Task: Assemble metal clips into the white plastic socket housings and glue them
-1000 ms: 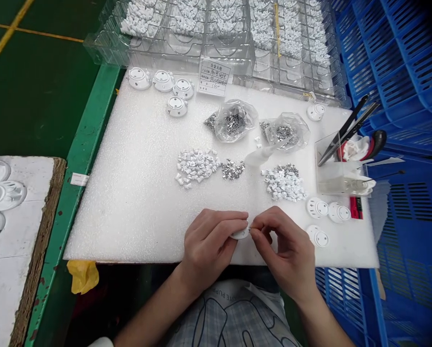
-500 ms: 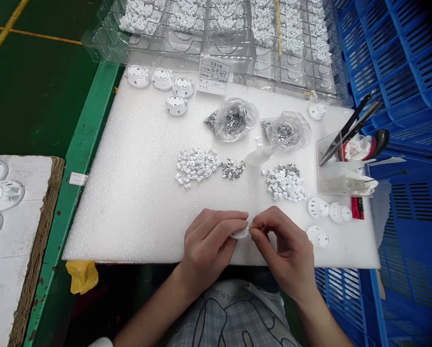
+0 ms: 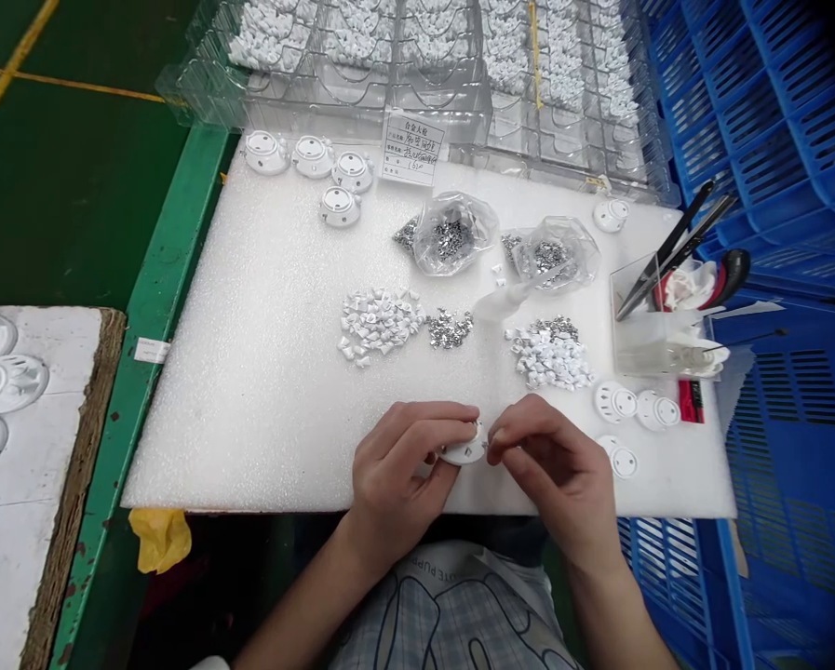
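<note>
My left hand (image 3: 403, 465) grips a round white plastic part (image 3: 464, 452) at the front of a white foam sheet (image 3: 235, 391). My right hand (image 3: 549, 475) sits just to its right, fingertips pinched together at the part's edge. Nothing held in those fingertips is visible. Two heaps of small white pieces (image 3: 379, 323) lie ahead of my hands, with silver metal bits (image 3: 451, 328) between them. Similar round white parts (image 3: 616, 403) stand to the right of my right hand.
More round white parts (image 3: 266, 153) line the far edge of the foam. Behind them stands a transparent tray (image 3: 424, 84) of white pieces. A transparent box (image 3: 658, 326) holds scissors at the right, above blue crates (image 3: 787, 447). A white board (image 3: 40, 400) lies at the left.
My right hand has drawn back slightly to the right, its fingertips now curled more tightly. The white part has turned a little in my left hand.
</note>
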Available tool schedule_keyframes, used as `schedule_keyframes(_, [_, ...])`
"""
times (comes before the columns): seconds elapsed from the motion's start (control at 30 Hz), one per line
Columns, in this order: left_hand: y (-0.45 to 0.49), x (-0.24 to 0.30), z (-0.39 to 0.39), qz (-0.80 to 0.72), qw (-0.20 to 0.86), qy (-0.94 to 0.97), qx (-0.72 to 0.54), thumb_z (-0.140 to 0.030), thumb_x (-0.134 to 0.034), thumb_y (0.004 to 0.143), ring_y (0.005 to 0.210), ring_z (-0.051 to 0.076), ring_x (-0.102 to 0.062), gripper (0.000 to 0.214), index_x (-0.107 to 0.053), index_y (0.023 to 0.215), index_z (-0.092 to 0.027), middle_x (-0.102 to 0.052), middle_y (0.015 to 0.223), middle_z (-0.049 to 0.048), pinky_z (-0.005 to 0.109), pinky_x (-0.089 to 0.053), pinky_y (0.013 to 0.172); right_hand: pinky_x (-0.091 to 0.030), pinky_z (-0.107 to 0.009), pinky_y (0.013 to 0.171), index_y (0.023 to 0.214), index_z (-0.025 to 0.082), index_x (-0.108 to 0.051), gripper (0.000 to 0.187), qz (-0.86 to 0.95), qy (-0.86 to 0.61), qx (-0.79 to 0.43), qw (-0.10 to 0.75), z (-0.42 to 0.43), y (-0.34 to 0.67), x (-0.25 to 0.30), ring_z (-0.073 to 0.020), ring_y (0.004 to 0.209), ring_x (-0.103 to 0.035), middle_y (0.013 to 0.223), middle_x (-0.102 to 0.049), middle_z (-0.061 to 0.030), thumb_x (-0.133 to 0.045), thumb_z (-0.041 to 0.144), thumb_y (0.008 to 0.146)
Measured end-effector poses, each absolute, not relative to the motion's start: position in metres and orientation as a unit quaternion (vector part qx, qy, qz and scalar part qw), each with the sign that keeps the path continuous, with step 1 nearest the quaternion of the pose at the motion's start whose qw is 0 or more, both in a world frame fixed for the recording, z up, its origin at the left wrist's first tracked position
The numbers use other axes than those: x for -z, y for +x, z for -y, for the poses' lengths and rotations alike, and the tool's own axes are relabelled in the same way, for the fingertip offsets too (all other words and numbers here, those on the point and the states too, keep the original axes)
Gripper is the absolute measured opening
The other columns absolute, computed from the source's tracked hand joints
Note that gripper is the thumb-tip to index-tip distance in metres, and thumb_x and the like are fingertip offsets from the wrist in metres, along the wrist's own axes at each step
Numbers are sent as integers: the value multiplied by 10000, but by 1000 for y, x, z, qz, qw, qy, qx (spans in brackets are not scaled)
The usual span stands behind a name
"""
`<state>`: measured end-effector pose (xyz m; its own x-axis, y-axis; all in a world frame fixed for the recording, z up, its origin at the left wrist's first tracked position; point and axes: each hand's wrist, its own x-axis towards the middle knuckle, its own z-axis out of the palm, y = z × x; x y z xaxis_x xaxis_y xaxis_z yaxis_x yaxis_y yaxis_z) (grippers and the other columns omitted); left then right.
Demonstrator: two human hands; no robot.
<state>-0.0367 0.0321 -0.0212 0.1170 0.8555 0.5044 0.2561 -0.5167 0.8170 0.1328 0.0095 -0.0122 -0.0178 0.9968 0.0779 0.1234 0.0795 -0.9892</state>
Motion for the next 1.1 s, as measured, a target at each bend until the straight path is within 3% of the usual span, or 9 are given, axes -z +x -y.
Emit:
schedule_keyframes(0.23, [-38, 20, -38, -392, 271, 705, -525, -94, -656, 925, 930, 140, -617, 136, -623, 1031, -172, -599, 1016, 43, 236, -567, 822, -488, -204, 645, 1057, 287, -680, 196, 586, -513, -404, 480, -11, 131, 24, -95, 764, -579, 912, -641, 18, -695, 155, 913])
schedule_keyframes(0.57, [-36, 23, -35, -351, 335, 712, -507, -120, -635, 944, 952, 169, -650, 177, -592, 1101, -190, -655, 1057, 66, 263, -565, 824, -490, -235, 638, 1063, 297, -690, 224, 605, -524, -349, 488, -8, 128, 30, -118, 746, -593, 892, -698, 25, -676, 128, 916])
schedule_keyframes(1.1, [-36, 22, -36, -358, 344, 711, -497, -138, -653, 951, 947, 153, -654, 150, -599, 1086, -176, -661, 1043, 64, 240, -559, 827, -503, -230, 639, 1038, 290, -698, 203, 593, -534, -331, 504, -7, 129, 32, -115, 753, -616, 876, -686, 25, -670, 127, 921])
